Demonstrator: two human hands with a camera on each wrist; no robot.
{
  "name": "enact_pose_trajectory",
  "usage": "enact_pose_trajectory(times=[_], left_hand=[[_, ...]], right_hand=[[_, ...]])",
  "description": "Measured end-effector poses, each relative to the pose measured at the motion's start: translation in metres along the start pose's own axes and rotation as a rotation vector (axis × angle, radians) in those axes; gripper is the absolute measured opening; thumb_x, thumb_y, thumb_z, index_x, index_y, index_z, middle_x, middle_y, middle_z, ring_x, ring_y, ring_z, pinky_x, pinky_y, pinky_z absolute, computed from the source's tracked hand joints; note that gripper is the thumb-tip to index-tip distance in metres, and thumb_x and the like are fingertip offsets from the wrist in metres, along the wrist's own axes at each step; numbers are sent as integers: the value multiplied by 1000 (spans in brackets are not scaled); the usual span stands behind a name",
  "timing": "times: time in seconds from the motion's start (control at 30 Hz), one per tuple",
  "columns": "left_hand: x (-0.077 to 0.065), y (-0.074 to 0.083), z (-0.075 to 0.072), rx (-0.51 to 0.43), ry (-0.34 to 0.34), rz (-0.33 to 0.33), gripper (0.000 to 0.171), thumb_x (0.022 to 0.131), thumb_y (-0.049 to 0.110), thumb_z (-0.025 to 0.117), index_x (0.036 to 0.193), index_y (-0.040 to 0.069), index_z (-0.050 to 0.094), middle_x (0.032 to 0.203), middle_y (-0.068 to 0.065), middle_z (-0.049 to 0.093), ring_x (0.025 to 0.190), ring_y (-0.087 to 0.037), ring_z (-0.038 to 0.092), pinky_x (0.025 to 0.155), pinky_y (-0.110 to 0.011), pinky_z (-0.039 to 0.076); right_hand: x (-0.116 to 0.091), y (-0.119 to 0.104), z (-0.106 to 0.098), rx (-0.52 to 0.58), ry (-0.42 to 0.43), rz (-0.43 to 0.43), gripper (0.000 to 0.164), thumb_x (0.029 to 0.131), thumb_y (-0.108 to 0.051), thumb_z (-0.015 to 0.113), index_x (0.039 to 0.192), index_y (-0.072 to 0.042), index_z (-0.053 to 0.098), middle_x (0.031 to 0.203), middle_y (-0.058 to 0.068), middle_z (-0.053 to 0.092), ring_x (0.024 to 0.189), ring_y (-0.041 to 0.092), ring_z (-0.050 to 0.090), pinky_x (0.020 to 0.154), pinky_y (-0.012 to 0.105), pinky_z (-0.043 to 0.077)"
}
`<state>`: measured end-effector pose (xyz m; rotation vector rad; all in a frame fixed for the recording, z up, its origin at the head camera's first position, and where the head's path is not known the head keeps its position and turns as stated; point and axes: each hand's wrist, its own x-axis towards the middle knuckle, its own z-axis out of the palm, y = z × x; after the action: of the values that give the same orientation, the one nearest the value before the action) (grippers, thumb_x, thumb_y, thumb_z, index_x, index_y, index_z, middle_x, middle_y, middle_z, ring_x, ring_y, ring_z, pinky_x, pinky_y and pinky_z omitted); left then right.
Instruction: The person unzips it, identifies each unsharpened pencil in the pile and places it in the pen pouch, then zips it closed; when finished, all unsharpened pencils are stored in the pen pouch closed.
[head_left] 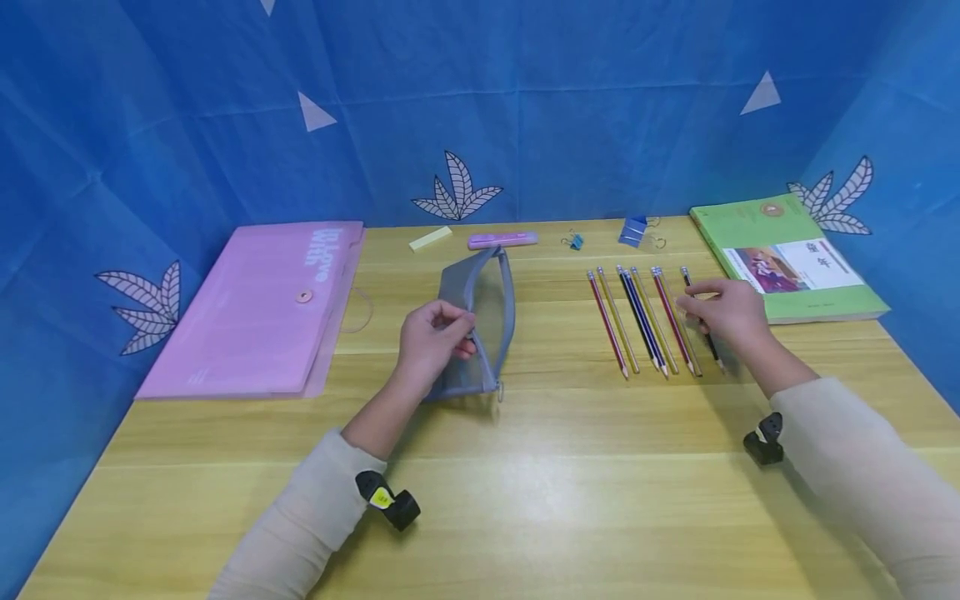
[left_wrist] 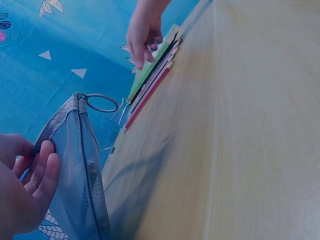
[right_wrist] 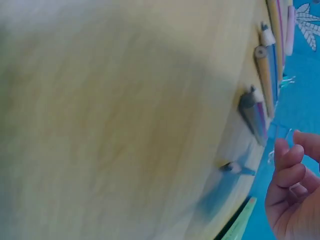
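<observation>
Black pencil (head_left: 712,342) is lying 11-to-5 o'clock under the nearer right grip (head_left: 727,312), kinda loosely curled, holding nothing; left grip (head_left: 435,335) is pinching the pouch (head_left: 455,286).

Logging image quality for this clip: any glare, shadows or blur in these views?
Head: fairly sharp, pale glare on the tabletop; left wrist: bluish cast, dark shadow beside the mesh pouch; right wrist: soft focus, blurred pencils and a broad shadow.
</observation>
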<state>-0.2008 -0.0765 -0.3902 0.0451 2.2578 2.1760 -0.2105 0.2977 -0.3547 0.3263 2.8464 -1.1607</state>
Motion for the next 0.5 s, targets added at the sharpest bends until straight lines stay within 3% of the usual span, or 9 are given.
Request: enact_pose_trajectory(times=[0.17, 0.33, 0.4, 0.5], left_hand=[[-6, 11, 0, -14, -15, -32, 21, 77, 18, 65, 87, 1, 57, 77, -13, 58, 52, -19, 58, 49, -30, 53], [5, -10, -1, -9, -5, 6, 26, 73, 25, 67, 84, 4, 57, 78, -15, 58, 56, -26, 59, 52, -36, 54], [5, -12, -2, -13, -7, 17, 27, 72, 26, 68, 84, 4, 58, 77, -15, 58, 56, -26, 59, 52, -36, 54], [-2, 0, 0, -8, -11, 7, 24, 74, 23, 67, 84, 3, 57, 76, -15, 57, 54, -24, 59, 52, -35, 54]], right_hand=[[0, 8, -2, -128, -68, -25, 41, 81, -27, 57, 108, 4, 53, 65, 7, 62, 54, 20, 56, 49, 29, 46], [-1, 7, -1, -282, -120, -61, 38, 81, -27, 57, 105, 2, 56, 57, 3, 59, 53, 18, 55, 54, 33, 43], [-1, 6, 0, -321, -130, -68, 36, 80, -27, 57, 104, 1, 57, 55, 3, 57, 53, 18, 54, 57, 35, 42], [0, 4, 1, -346, -140, -64, 35, 79, -25, 59, 102, 2, 58, 56, 4, 57, 54, 19, 52, 59, 37, 41]])
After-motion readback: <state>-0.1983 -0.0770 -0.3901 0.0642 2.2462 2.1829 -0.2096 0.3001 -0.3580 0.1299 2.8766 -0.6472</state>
